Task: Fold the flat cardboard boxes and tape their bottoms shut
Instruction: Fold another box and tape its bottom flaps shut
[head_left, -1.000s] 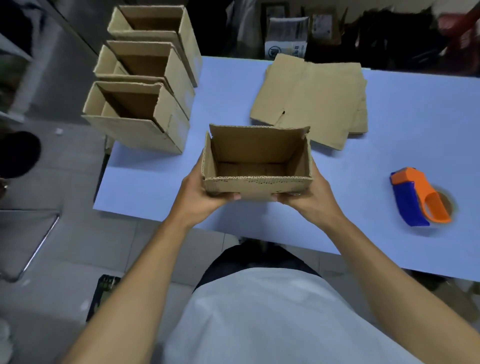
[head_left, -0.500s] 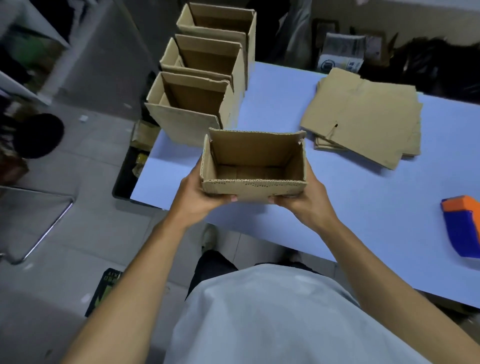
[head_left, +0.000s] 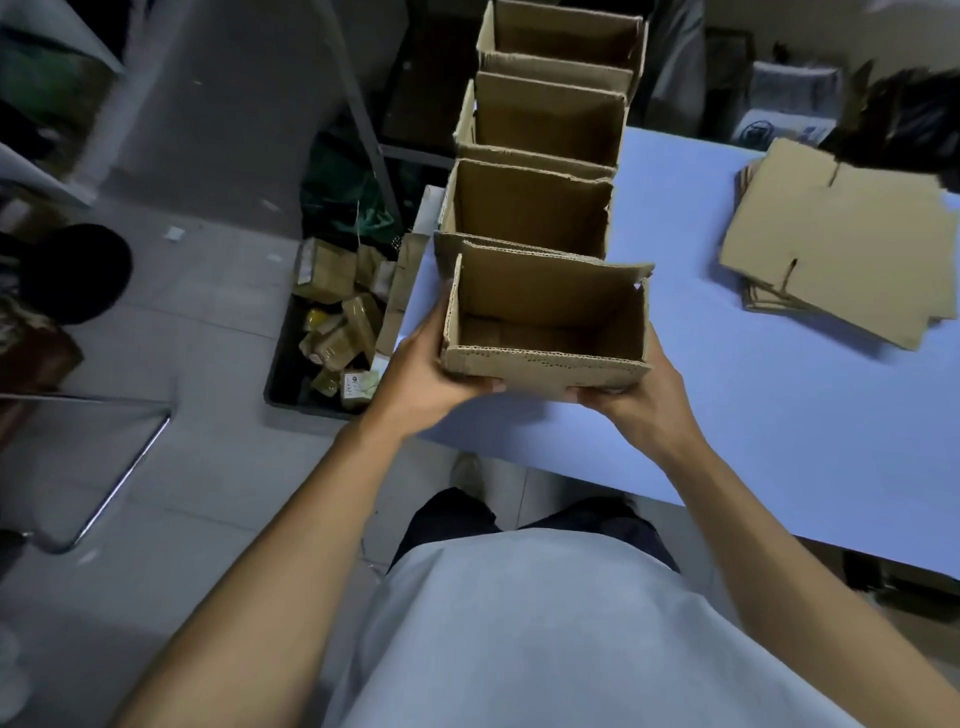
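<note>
Folded cardboard box (head_left: 545, 322) was held open-side up over the blue table's (head_left: 779, 415) near-left corner, just before a row of three finished boxes (head_left: 535, 208). Left hand (head_left: 426, 374) and right hand (head_left: 634, 400) clasped its lower corners, fingers underneath. Likely light, stiff corrugated board; walls would crush if squeezed, so supporting the base seemed best.

Flat cardboard stack (head_left: 841, 244) (right edge cropped)

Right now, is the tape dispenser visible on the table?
No, the table shows only the folded boxes, the box in both hands, and the flat cardboard stack.
</note>
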